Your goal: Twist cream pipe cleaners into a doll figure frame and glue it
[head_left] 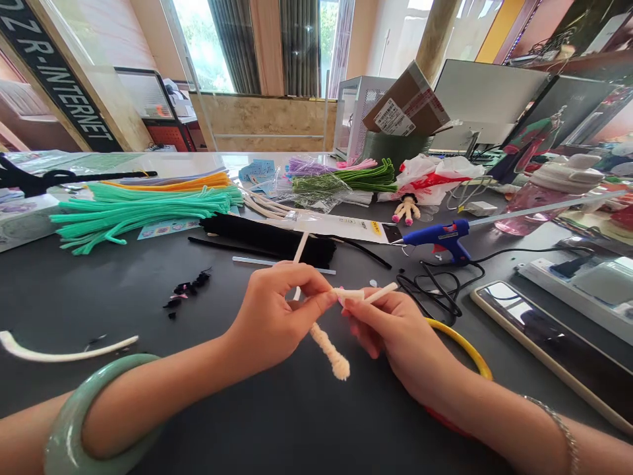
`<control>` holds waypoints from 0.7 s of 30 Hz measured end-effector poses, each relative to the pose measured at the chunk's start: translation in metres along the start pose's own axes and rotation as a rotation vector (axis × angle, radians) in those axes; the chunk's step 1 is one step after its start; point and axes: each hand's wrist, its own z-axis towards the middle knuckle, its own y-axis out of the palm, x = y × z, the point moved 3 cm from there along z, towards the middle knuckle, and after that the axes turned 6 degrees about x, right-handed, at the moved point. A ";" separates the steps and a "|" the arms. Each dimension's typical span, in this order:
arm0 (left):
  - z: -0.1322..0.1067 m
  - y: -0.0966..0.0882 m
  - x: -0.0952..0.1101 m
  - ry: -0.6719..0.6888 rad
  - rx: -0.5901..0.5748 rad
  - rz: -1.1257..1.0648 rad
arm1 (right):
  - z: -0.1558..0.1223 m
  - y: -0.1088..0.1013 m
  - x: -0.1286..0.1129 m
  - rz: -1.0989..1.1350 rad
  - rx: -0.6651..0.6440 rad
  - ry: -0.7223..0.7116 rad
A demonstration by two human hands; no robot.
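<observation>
My left hand (277, 310) and my right hand (390, 330) meet over the dark table (148, 316), both pinched on a cream pipe cleaner (331, 353). A twisted fuzzy part of it hangs down between my hands. One straight end sticks up past my left fingers, another points right from my right fingertips. A green bangle sits on my left wrist and a thin chain on my right.
Bundles of teal (143, 211), orange, black (271, 239), green (356, 178) and purple pipe cleaners lie beyond my hands. A blue glue gun (438, 236) with its cord, a small doll (406, 209), a phone (554, 343), a yellow ring (465, 346) and a loose cream piece (64, 353) also lie on the table.
</observation>
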 end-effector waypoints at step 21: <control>-0.010 0.010 -0.007 0.531 -0.235 0.326 | -0.007 -0.011 -0.022 -0.684 0.088 -0.665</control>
